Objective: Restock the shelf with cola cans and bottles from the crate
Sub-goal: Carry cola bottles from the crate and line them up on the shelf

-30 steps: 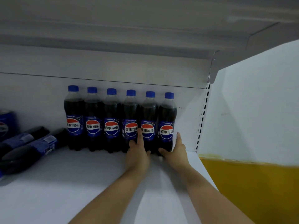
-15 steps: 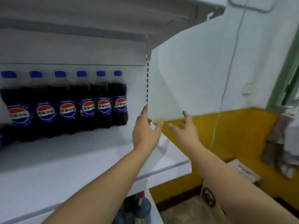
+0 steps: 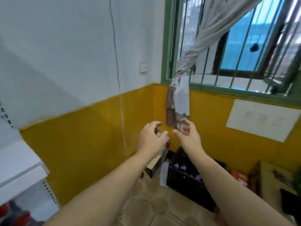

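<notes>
Both forearms are extended forward and upward from the lower edge of the view, bare to the wrist and roughly parallel. The left hand [image 3: 150,138] is held in mid-air with the palm turned inward, the fingers loosely curled and the thumb pointed toward the other hand; the grip is released and nothing is held. The right hand [image 3: 189,137] is held just beside it at the same height, fingers half curled and thumb pointed left; its grip is likewise released and empty. The two thumbs are near each other but apart.

Below and beyond the hands, the black crate [image 3: 187,181] is set on the tiled floor [image 3: 156,207] against the yellow wall [image 3: 91,144], with blue bottle caps [image 3: 180,167] visible inside it. The white shelf [image 3: 21,170] is seen at the left edge. Farther off, a barred window [image 3: 228,46] with a tied curtain [image 3: 206,35] is mounted above the yellow band
</notes>
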{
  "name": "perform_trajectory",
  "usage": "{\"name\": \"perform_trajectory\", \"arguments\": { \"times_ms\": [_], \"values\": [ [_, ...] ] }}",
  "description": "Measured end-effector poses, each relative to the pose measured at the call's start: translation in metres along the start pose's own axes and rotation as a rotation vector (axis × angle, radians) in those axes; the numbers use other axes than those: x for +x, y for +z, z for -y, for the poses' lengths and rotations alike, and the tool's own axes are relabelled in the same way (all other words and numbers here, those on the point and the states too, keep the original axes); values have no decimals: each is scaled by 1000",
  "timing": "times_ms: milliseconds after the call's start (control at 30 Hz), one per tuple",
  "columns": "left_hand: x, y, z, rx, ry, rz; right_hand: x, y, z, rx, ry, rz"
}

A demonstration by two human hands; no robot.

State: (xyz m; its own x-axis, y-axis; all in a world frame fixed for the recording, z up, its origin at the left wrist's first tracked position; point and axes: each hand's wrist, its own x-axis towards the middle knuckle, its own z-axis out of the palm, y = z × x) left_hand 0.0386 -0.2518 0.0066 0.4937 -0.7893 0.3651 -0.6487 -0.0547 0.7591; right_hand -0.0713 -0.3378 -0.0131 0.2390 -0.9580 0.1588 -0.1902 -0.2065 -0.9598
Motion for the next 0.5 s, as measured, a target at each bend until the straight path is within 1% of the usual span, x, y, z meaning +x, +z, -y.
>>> {"name": "perform_trajectory", "arguments": {
  "times_ms": [167,267,367,500],
  "values": [
    [33,131,-25,-81,-61,161,53,-108,-64,-71,100,-149],
    [49,191,-30,-123,-89,235,81,-152,-98,-115,160,-195],
    [66,234,-27,-109,-109,290,108,-174,-132,-132,230,-194],
    [101,279,-6,-84,-148,351,147,-181,-180,-92,334,-182]
  ]
}}
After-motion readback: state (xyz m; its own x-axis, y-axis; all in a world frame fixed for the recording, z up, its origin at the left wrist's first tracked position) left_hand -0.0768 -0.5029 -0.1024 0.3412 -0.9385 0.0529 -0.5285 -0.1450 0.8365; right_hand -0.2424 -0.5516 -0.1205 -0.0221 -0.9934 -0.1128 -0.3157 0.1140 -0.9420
